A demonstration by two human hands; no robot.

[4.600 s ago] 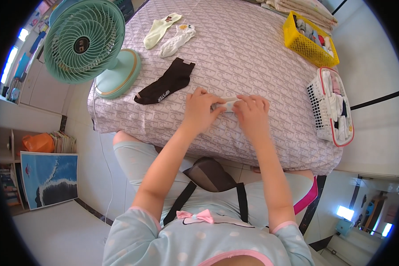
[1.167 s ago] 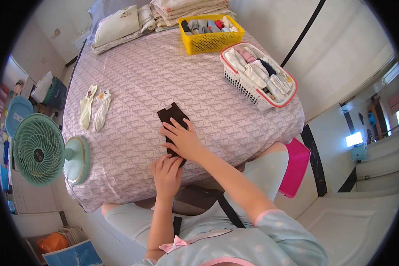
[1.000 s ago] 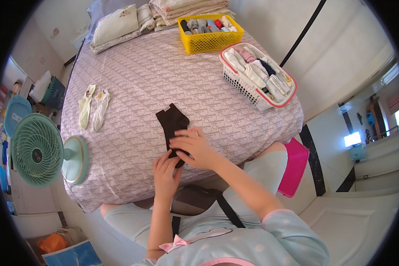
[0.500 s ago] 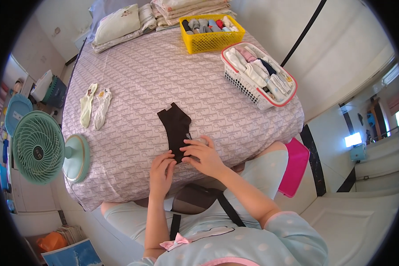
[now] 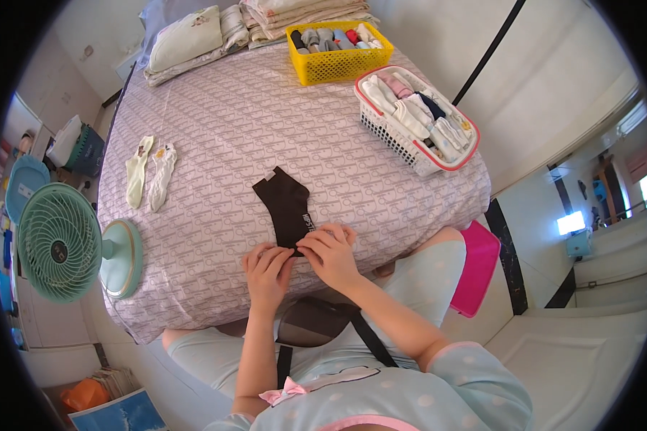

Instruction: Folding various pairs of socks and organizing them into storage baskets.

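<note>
Black socks, or a single sock [image 5: 284, 200], lie flat on the bed in front of me, light lettering on one side and a small pale tag at the far end. At the near end the fabric is pinched by my left hand [image 5: 268, 269], thumb and fingertips together. Right beside it, my right hand [image 5: 328, 253] also closes its thumb and fingers on that edge. The fingers partly hide the edge. Whether one sock or a stacked pair lies there, I cannot tell. Off to the left, a pale yellow sock [image 5: 138, 172] and a white sock [image 5: 163, 177] lie side by side.
A yellow basket [image 5: 341, 66] of rolled socks stands at the back of the patterned bed [image 5: 216, 129]. Nearer on the right is a white basket [image 5: 399, 144] of folded clothing. A green fan [image 5: 120, 258] stands at the left edge. Folded bedding [image 5: 187, 42] lies far back.
My hands have shifted to the near end of the black fabric and now pinch its edge together. More of the lettering shows.
</note>
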